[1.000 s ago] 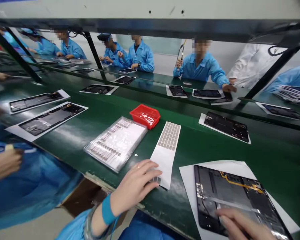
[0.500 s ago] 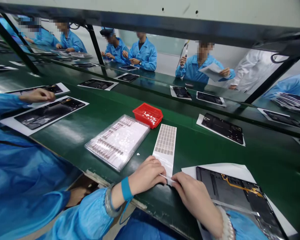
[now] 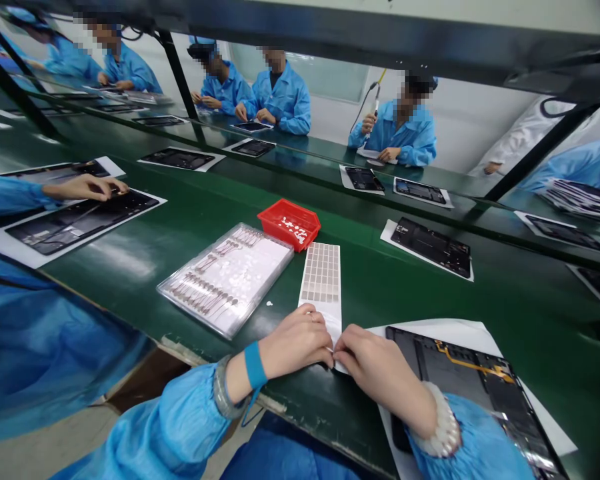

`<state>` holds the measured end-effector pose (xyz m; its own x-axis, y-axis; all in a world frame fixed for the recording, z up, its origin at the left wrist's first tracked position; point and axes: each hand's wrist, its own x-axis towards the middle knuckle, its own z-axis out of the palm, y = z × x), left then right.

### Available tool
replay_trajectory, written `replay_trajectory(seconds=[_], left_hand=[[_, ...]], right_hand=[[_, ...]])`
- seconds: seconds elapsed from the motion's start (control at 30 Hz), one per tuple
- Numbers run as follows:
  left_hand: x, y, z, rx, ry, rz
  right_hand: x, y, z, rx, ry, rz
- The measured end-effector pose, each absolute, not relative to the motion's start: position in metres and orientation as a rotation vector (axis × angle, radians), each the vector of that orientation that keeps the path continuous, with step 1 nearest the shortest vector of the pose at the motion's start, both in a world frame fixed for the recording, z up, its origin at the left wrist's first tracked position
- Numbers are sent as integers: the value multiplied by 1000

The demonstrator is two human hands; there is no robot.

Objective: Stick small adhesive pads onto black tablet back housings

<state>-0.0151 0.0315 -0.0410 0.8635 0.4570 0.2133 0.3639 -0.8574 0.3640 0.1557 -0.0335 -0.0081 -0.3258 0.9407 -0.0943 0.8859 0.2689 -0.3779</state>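
Note:
A white sticker sheet [image 3: 321,273] with rows of small grey rectangles lies on the green bench. My left hand [image 3: 298,340] rests over its near part, fingers bent around the near end. Close beside it, my right hand [image 3: 370,357] pinches at the same end, fingertips almost touching the left ones. Whatever small piece lies between the fingertips is hidden. Right of my right hand, a dark device panel [image 3: 473,393] with an orange flex cable lies on white paper. A clear-edged tray [image 3: 250,273] holding small wired parts and white dots is to the left.
Behind the tray sits a red bin [image 3: 290,225] with white bits. Another dark panel [image 3: 433,247] lies beyond on the right. At the left, a co-worker's hand [image 3: 87,187] is over a panel. Several people in blue sit across the bench, under an overhead beam.
My right hand has moved slightly left, closer to my left hand, at the sheet's near end. The co-worker's hand at the left has shifted right over the panel. The view has shifted slightly.

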Motion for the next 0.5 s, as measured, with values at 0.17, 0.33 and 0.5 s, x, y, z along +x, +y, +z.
replay_trajectory(seconds=[0.17,0.33,0.5], left_hand=[[-20,36,-33,2682,633,345],[-9,22,-4,2439,716,437],[35,-8,2,2077,787,484]], right_hand=[[166,-42,-1,-1697,-2212,545],[205,-63,3,-1595,-1550,886],[222,-88,-9,-1521,-1085,1061]])
